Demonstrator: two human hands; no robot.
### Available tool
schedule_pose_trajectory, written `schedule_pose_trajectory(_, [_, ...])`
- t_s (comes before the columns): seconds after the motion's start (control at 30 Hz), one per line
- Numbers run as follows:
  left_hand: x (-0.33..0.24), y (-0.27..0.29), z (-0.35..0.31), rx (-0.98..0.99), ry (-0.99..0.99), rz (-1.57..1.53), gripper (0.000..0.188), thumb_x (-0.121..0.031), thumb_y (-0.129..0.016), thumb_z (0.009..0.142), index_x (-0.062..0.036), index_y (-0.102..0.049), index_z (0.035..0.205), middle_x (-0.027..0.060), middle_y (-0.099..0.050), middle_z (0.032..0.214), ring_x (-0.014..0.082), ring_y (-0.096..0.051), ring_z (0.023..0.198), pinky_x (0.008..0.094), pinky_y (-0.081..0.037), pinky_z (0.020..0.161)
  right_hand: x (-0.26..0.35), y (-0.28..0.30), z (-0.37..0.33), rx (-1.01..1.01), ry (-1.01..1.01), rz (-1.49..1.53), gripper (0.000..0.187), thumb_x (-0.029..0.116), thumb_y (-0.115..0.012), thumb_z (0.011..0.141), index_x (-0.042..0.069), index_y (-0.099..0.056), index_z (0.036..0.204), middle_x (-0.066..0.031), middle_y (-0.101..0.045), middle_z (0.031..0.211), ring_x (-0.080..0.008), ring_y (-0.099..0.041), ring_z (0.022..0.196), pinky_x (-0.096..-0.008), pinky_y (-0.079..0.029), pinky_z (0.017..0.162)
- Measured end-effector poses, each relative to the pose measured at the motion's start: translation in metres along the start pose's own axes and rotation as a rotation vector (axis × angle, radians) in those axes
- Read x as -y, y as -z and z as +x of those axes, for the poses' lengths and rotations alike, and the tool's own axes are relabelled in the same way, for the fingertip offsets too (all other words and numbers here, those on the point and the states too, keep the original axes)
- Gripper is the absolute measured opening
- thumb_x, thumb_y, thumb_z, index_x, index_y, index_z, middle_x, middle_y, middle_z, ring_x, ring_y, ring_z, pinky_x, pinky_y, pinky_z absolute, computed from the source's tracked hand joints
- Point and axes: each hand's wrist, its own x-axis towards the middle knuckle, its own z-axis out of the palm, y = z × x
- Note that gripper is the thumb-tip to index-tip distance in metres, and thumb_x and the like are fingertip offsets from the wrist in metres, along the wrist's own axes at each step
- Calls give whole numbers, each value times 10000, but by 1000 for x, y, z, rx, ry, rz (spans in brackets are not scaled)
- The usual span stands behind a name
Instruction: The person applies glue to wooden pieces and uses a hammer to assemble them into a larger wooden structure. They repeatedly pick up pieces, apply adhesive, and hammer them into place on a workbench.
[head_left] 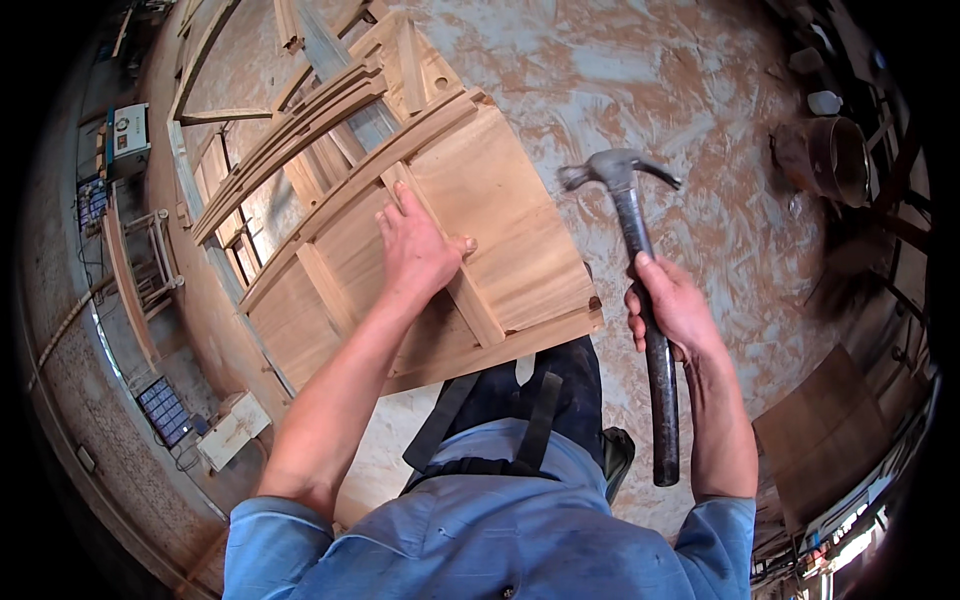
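Observation:
My right hand [672, 305] is wrapped round the dark handle of a claw hammer [627, 195]. The hammer is held upright in the picture, its metal head raised to the right of a curved wooden panel [480, 180] and apart from it. My left hand [418, 245] presses down across a wooden batten [470, 300] on that panel, fingers at one side and thumb at the other. A second batten [325, 285] crosses the panel further left. Along the panel's far edge runs a curved wooden rail [350, 195]. No nail can be made out.
Behind the panel stand curved wooden frame pieces [290, 140] on a bench. A rusty bucket [822, 160] and a white plastic jug [825, 102] are at the far right, a brown board [825, 430] at the near right. The concrete floor [660, 60] is stained with dust.

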Motion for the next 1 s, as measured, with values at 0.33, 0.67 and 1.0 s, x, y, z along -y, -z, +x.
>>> schedule_pose_trajectory(0.33, [2, -1, -1, -2, -18, -16, 1136, -273, -849, 672, 102, -129, 1467, 315, -405, 1332, 426, -415, 1259, 433, -375, 1069, 7, -10, 0, 36, -24, -143, 339, 387, -484, 1012, 57, -461, 936, -22, -499, 627, -105, -487, 411, -262, -439, 343])
schedule_pose_trajectory(0.67, [5, 2, -2, 27, 1, -31, 1122, -275, -850, 676, 121, -144, 1453, 339, -383, 1348, 467, -385, 1283, 461, -350, 1093, 19, -14, 11, 17, 19, -115, 353, 387, -488, 1004, 38, -464, 950, -20, -512, 624, -104, -498, 427, -269, -450, 351])
schedule_pose_trajectory(1.0, [5, 4, -1, 51, -19, -77, 1117, -267, -859, 689, 124, -140, 1448, 367, -347, 1376, 516, -320, 1331, 490, -301, 1138, 27, -15, 12, -55, -10, -51, 358, 405, -476, 1009, 54, -450, 948, -25, -516, 641, -108, -496, 420, -261, -446, 345])
